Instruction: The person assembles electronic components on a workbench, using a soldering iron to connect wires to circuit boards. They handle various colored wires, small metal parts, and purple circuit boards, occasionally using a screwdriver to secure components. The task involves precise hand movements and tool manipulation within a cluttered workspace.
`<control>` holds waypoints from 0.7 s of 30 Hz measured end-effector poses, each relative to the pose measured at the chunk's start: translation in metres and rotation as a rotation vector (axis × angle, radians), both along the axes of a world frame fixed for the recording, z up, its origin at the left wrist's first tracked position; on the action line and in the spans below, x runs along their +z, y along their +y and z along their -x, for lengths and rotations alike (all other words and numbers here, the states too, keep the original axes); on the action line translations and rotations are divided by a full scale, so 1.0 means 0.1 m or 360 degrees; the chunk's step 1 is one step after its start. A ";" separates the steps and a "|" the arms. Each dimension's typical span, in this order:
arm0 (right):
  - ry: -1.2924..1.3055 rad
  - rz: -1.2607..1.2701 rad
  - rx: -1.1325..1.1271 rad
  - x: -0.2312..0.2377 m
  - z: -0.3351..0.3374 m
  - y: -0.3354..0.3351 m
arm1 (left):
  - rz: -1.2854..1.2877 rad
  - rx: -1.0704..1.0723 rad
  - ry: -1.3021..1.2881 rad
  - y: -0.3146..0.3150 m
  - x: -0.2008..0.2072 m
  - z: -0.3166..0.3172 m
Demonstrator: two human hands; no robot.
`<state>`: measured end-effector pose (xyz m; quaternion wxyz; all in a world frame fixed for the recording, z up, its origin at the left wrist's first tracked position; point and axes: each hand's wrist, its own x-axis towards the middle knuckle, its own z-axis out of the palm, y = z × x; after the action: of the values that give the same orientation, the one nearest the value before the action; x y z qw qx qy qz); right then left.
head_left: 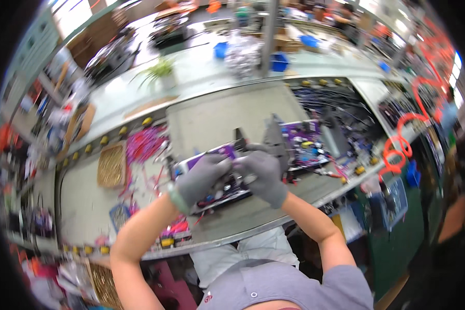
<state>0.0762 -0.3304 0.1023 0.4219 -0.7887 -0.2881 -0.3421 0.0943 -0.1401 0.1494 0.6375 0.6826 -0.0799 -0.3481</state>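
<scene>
My left hand [204,178] and my right hand [264,174], both in grey gloves, meet over a purple circuit board [225,151] in front of me. Their fingers are closed and close together; whatever they pinch is hidden and blurred. A black upright piece [239,139] sticks up just beyond the fingertips. Beside my right hand stands a dark grey finned metal part [275,142], its lower end partly hidden by the glove. To the right lies a second purple board [304,143] crowded with components.
Pink and red wires [145,144] lie left of the boards, near a woven basket [111,165]. Dark cables [341,108] fill the bench's far right. An orange coiled hose [395,155] hangs at the right. A potted plant [165,75] and a post [269,41] stand behind.
</scene>
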 end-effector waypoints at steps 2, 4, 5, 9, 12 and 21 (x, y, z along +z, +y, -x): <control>0.0061 0.0121 -0.0040 0.05 0.00 -0.01 | -0.0145 -0.0198 -0.0009 0.06 0.02 -0.15; 0.0059 0.0383 -0.0006 0.16 -0.04 -0.02 | -0.0670 -0.0171 -0.0417 0.09 0.06 -0.20; 0.0136 0.0592 0.0005 0.23 -0.06 -0.05 | -0.0959 -0.0144 -0.0824 0.11 0.08 -0.19; 0.0200 0.1220 0.0101 0.43 -0.26 -0.03 | -0.1360 -0.0142 -0.1671 0.36 0.17 0.06; 0.0324 0.1505 0.0142 0.45 -0.41 0.06 | -0.1271 -0.0381 -0.1741 0.55 0.16 0.31; 0.0395 0.1405 0.0151 0.42 -0.42 0.05 | -0.1332 -0.0217 -0.2153 0.52 -0.25 0.54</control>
<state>0.1185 -0.3255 0.1441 0.0921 -0.9137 -0.3894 -0.0700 0.0406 -0.0884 0.1248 0.1189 0.9221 -0.3538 0.1022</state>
